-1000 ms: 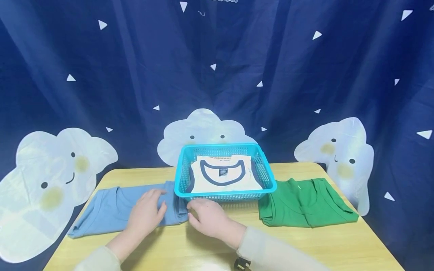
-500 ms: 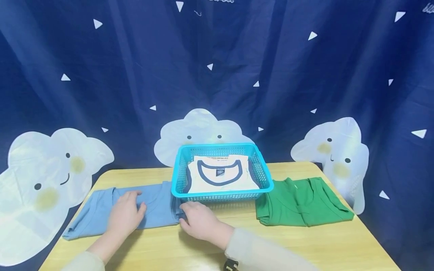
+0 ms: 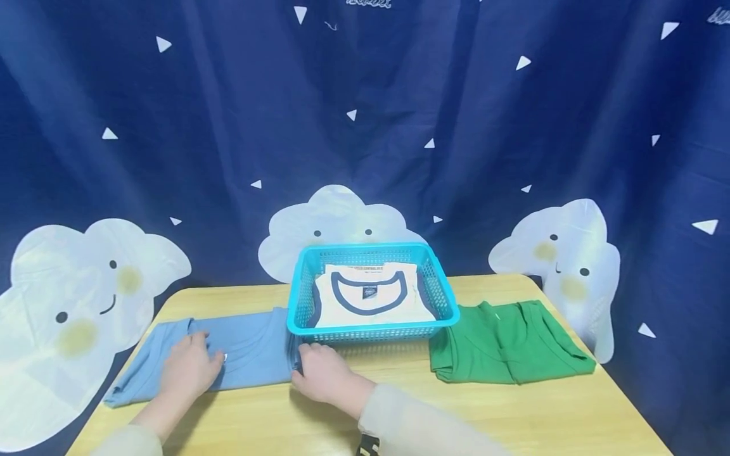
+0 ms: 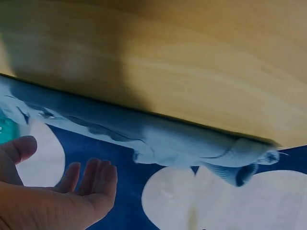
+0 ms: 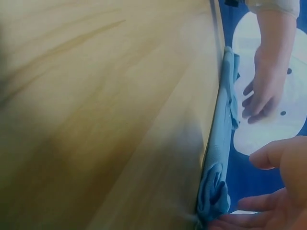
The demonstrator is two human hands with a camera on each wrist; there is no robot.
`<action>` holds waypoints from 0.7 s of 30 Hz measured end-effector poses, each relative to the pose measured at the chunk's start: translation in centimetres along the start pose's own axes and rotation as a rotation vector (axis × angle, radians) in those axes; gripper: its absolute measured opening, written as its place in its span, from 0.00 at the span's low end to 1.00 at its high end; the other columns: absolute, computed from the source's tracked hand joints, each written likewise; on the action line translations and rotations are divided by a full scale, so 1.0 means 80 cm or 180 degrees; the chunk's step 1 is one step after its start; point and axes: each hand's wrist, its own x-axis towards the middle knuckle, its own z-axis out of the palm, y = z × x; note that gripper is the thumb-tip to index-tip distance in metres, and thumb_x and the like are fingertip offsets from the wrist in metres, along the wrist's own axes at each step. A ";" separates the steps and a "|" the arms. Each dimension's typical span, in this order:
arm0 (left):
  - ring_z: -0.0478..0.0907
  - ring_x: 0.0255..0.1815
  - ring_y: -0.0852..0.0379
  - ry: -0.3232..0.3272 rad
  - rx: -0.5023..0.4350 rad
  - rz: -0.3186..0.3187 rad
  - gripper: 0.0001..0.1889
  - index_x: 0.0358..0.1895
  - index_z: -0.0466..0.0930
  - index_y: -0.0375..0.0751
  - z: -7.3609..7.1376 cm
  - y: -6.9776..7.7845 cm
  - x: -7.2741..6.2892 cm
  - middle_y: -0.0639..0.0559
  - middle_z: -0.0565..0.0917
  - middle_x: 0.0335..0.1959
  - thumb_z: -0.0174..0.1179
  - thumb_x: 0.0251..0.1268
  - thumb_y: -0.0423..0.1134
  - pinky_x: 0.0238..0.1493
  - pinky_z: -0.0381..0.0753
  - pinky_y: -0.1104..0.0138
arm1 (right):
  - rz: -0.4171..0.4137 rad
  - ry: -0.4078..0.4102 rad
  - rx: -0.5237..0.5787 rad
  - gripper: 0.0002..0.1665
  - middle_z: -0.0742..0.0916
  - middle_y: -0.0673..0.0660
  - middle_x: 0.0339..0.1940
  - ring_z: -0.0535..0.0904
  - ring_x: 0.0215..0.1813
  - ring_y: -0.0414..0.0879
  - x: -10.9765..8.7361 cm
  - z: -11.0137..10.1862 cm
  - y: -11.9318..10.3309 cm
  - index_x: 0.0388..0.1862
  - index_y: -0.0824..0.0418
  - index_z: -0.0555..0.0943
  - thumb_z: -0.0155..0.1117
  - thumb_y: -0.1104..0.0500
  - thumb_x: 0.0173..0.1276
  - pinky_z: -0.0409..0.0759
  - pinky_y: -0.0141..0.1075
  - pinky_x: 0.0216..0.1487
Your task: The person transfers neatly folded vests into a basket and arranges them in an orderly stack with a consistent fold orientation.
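The folded blue shirt (image 3: pixel 251 348) lies left of the turquoise basket (image 3: pixel 373 330), its right end by the basket's near left corner; whether the 2 touch cannot be told. The left hand (image 3: pixel 189 367), farther left of the basket, hangs above the shirt, thumb and fingers apart. The right hand (image 3: pixel 325 373), just in front of the basket's near left corner, has its fingertips at the shirt's end, thumb spread away. Bench (image 3: pixel 399 364) wood shows before the basket, between the right hand and the folded green shirt (image 3: pixel 513 345) right of the basket.
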 end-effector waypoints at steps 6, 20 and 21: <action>0.61 0.59 0.15 -0.0204 0.0146 -0.0125 0.37 0.65 0.61 0.16 -0.010 -0.022 0.007 0.15 0.66 0.59 0.58 0.68 0.48 0.56 0.66 0.29 | 0.0262 -0.0179 0.0163 0.25 0.83 0.55 0.34 0.79 0.36 0.45 0.012 0.009 -0.004 0.52 0.68 0.80 0.61 0.48 0.68 0.81 0.35 0.41; 0.50 0.59 0.11 -0.0807 0.0122 -0.0732 0.45 0.65 0.49 0.12 -0.022 -0.049 0.019 0.06 0.52 0.57 0.53 0.70 0.55 0.56 0.60 0.27 | 0.0750 -0.0371 0.0521 0.40 0.81 0.64 0.63 0.76 0.65 0.58 0.029 0.021 -0.020 0.69 0.70 0.71 0.61 0.45 0.67 0.75 0.42 0.64; 0.50 0.59 0.10 -0.0850 0.0102 -0.0822 0.45 0.65 0.48 0.12 -0.023 -0.050 0.020 0.06 0.50 0.56 0.53 0.70 0.55 0.56 0.59 0.27 | 0.0795 -0.0355 0.0526 0.40 0.80 0.64 0.64 0.76 0.65 0.58 0.030 0.022 -0.023 0.69 0.69 0.71 0.61 0.44 0.67 0.76 0.43 0.64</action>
